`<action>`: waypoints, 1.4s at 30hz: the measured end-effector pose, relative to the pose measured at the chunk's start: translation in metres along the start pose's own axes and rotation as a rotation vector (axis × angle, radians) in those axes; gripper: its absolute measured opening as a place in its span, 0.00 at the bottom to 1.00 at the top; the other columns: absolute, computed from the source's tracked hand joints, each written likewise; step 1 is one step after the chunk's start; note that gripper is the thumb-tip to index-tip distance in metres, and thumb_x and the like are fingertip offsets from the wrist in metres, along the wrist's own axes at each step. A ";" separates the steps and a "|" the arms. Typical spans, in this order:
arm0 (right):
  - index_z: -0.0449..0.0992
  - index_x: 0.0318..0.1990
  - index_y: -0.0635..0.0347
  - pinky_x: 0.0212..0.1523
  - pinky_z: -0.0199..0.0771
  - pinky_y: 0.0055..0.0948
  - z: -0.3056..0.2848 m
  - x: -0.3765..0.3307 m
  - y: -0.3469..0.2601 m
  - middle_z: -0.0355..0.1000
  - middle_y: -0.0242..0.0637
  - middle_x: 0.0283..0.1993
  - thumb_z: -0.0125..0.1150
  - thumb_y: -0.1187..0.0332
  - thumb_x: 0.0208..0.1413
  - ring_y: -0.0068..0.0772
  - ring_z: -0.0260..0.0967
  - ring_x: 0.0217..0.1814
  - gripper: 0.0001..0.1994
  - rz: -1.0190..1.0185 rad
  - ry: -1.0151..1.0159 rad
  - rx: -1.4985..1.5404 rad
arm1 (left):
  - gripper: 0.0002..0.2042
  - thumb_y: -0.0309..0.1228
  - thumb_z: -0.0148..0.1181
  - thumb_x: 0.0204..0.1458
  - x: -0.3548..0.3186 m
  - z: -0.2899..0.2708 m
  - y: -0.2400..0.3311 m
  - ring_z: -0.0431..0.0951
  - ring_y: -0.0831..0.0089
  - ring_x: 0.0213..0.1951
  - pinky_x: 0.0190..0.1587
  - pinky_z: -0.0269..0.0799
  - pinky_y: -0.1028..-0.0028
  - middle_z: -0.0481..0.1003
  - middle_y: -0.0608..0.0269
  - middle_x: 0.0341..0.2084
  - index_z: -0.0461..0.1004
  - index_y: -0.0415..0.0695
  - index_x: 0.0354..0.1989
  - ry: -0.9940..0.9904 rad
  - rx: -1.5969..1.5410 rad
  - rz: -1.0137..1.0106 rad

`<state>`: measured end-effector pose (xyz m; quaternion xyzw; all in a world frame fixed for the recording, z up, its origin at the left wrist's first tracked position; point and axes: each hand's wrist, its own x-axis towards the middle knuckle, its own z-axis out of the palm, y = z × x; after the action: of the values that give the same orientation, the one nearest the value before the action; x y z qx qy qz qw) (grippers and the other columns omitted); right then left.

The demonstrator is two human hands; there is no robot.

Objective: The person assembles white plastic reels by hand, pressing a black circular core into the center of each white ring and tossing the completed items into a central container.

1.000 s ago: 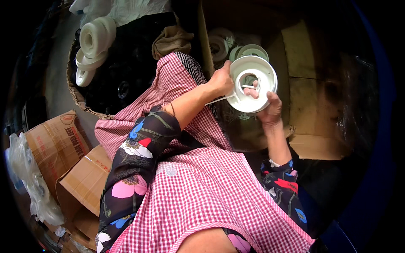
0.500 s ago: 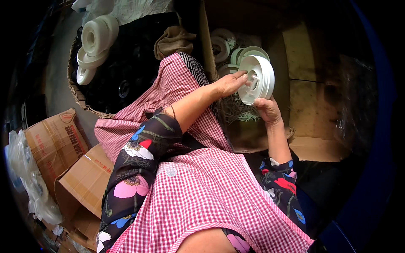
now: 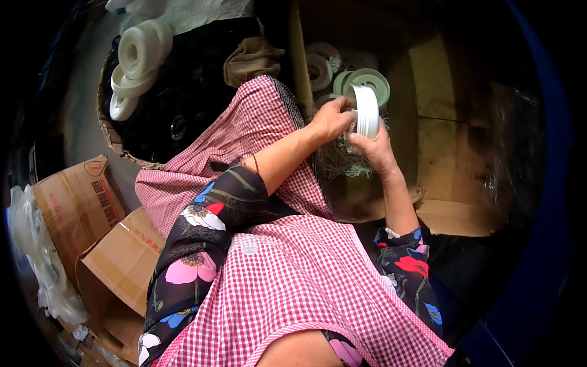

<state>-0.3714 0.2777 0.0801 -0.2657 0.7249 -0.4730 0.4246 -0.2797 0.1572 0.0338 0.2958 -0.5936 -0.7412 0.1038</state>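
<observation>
In my right hand (image 3: pixel 377 151) is a white round plastic part (image 3: pixel 367 111) with a ridged rim, turned nearly edge-on. The thumb lies on its near side and the other fingers pass behind it. My left hand (image 3: pixel 333 120) is closed at the hollow side of the part, fingers bent in toward its middle. What those fingertips pinch is hidden. Just beyond the part, a pale round plastic piece (image 3: pixel 374 82) lies in an open cardboard box (image 3: pixel 437 144). Thin white plastic scraps (image 3: pixel 345 160) are heaped below my hands.
To the left, white plastic rings (image 3: pixel 136 54) are stacked by a black-lined container (image 3: pixel 202 73). A brown cloth (image 3: pixel 252 61) lies on its edge. Cardboard cartons (image 3: pixel 79 196) and clear plastic bags (image 3: pixel 46 257) sit at lower left. The box wall (image 3: pixel 301 61) rises beside my checked-cloth-covered knee.
The white part has turned from showing its hollow face to nearly edge-on and moved slightly left. My left fingers, stretched out before, are now bent closed at its middle.
</observation>
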 end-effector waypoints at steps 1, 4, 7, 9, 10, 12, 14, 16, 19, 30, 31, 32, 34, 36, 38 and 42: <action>0.63 0.52 0.66 0.34 0.72 0.25 -0.001 -0.001 0.001 0.69 0.37 0.42 0.69 0.66 0.40 0.27 0.68 0.37 0.31 -0.010 0.037 -0.133 | 0.22 0.34 0.56 0.46 -0.001 0.000 0.002 0.77 0.65 0.40 0.44 0.72 0.70 0.75 0.47 0.39 0.69 0.31 0.48 -0.040 -0.070 -0.032; 0.63 0.53 0.66 0.38 0.73 0.29 -0.001 0.001 -0.007 0.70 0.40 0.43 0.69 0.64 0.41 0.29 0.69 0.39 0.31 -0.066 -0.015 -0.222 | 0.19 0.34 0.60 0.46 0.018 -0.004 -0.025 0.76 0.68 0.42 0.46 0.71 0.70 0.76 0.54 0.40 0.73 0.37 0.45 -0.064 0.029 0.009; 0.71 0.46 0.65 0.38 0.70 0.25 -0.008 -0.004 -0.015 0.72 0.34 0.37 0.64 0.63 0.46 0.23 0.69 0.35 0.21 -0.072 0.019 -0.003 | 0.13 0.33 0.60 0.49 0.001 -0.005 0.022 0.73 0.73 0.28 0.31 0.69 0.74 0.75 0.58 0.27 0.75 0.34 0.34 -0.130 -0.127 -0.277; 0.72 0.44 0.67 0.37 0.70 0.27 -0.004 0.003 -0.006 0.73 0.36 0.36 0.63 0.61 0.47 0.25 0.69 0.35 0.21 -0.131 0.182 -0.151 | 0.14 0.33 0.61 0.47 0.007 -0.005 0.009 0.75 0.71 0.30 0.33 0.72 0.72 0.76 0.56 0.29 0.75 0.32 0.36 -0.084 -0.094 -0.289; 0.72 0.44 0.68 0.38 0.70 0.28 0.004 0.004 -0.010 0.73 0.37 0.36 0.63 0.60 0.48 0.26 0.69 0.35 0.21 -0.174 0.282 -0.266 | 0.14 0.32 0.61 0.47 0.007 -0.006 0.002 0.76 0.70 0.30 0.34 0.73 0.71 0.76 0.56 0.29 0.75 0.32 0.37 -0.024 -0.072 -0.318; 0.71 0.45 0.68 0.38 0.70 0.30 0.006 0.005 -0.005 0.73 0.39 0.36 0.62 0.60 0.49 0.28 0.69 0.35 0.21 -0.230 0.334 -0.333 | 0.15 0.31 0.61 0.47 0.006 -0.003 0.005 0.76 0.69 0.31 0.36 0.73 0.70 0.77 0.54 0.31 0.75 0.31 0.39 -0.035 -0.133 -0.359; 0.72 0.45 0.68 0.39 0.70 0.31 0.013 0.006 -0.007 0.73 0.41 0.36 0.62 0.60 0.50 0.30 0.69 0.36 0.21 -0.281 0.361 -0.364 | 0.17 0.30 0.62 0.46 0.011 -0.001 0.000 0.75 0.69 0.30 0.32 0.73 0.71 0.76 0.57 0.30 0.74 0.32 0.42 -0.047 -0.201 -0.443; 0.72 0.44 0.67 0.39 0.69 0.31 0.016 0.005 -0.011 0.74 0.42 0.35 0.61 0.60 0.50 0.31 0.70 0.36 0.19 -0.307 0.392 -0.373 | 0.17 0.32 0.63 0.46 0.013 -0.002 -0.003 0.73 0.71 0.27 0.29 0.70 0.72 0.74 0.60 0.28 0.73 0.36 0.44 -0.120 -0.318 -0.469; 0.74 0.40 0.68 0.39 0.69 0.31 0.006 0.016 -0.011 0.74 0.42 0.34 0.61 0.60 0.50 0.30 0.70 0.35 0.18 -0.193 0.279 -0.314 | 0.16 0.32 0.63 0.44 0.028 -0.003 -0.032 0.74 0.71 0.27 0.26 0.69 0.70 0.74 0.59 0.27 0.74 0.36 0.41 -0.197 -0.040 -0.341; 0.74 0.39 0.67 0.37 0.69 0.32 0.008 0.049 0.006 0.73 0.39 0.33 0.60 0.64 0.51 0.27 0.67 0.33 0.13 -0.374 0.433 -0.404 | 0.14 0.37 0.63 0.49 0.006 -0.011 0.026 0.70 0.70 0.19 0.20 0.68 0.69 0.71 0.62 0.19 0.74 0.37 0.34 0.084 -0.262 -0.556; 0.73 0.41 0.68 0.38 0.70 0.32 0.006 0.044 0.004 0.73 0.38 0.36 0.60 0.67 0.51 0.28 0.68 0.35 0.14 -0.371 0.356 -0.274 | 0.15 0.39 0.63 0.48 -0.013 -0.013 0.055 0.73 0.69 0.25 0.27 0.73 0.68 0.73 0.62 0.25 0.74 0.40 0.38 0.057 -0.031 -0.372; 0.72 0.45 0.68 0.40 0.71 0.31 -0.001 0.050 0.014 0.73 0.37 0.40 0.60 0.68 0.51 0.29 0.69 0.39 0.16 -0.379 0.349 -0.171 | 0.15 0.39 0.64 0.48 -0.023 -0.012 0.060 0.73 0.69 0.25 0.27 0.73 0.69 0.73 0.62 0.25 0.74 0.40 0.38 0.047 0.043 -0.287; 0.71 0.45 0.68 0.43 0.70 0.31 -0.006 0.037 0.009 0.72 0.37 0.41 0.60 0.67 0.51 0.30 0.69 0.40 0.16 -0.422 0.334 -0.244 | 0.16 0.39 0.64 0.48 -0.032 -0.012 0.060 0.73 0.69 0.25 0.27 0.73 0.69 0.73 0.62 0.26 0.74 0.40 0.39 0.028 0.042 -0.260; 0.71 0.43 0.70 0.41 0.69 0.34 -0.012 0.019 0.002 0.73 0.41 0.38 0.59 0.62 0.51 0.34 0.69 0.37 0.19 -0.343 0.318 -0.282 | 0.17 0.40 0.64 0.47 -0.039 -0.018 0.057 0.73 0.70 0.25 0.27 0.73 0.70 0.73 0.62 0.26 0.74 0.40 0.39 -0.004 -0.016 -0.263; 0.70 0.45 0.73 0.40 0.69 0.36 -0.018 0.023 0.009 0.73 0.47 0.39 0.59 0.61 0.52 0.38 0.69 0.38 0.21 -0.325 0.326 -0.358 | 0.17 0.40 0.64 0.47 -0.042 -0.024 0.055 0.73 0.70 0.25 0.28 0.73 0.70 0.73 0.62 0.26 0.74 0.41 0.40 -0.027 -0.069 -0.262; 0.70 0.44 0.74 0.40 0.69 0.36 -0.005 0.011 0.008 0.72 0.49 0.38 0.57 0.60 0.53 0.39 0.69 0.37 0.21 -0.277 0.263 -0.321 | 0.19 0.41 0.65 0.46 -0.042 -0.025 0.048 0.73 0.71 0.26 0.28 0.73 0.71 0.74 0.62 0.27 0.74 0.41 0.41 -0.076 -0.167 -0.274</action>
<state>-0.3814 0.2748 0.0702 -0.3628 0.7964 -0.4358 0.2101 -0.2410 0.1450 0.0892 0.3363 -0.4875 -0.8057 0.0035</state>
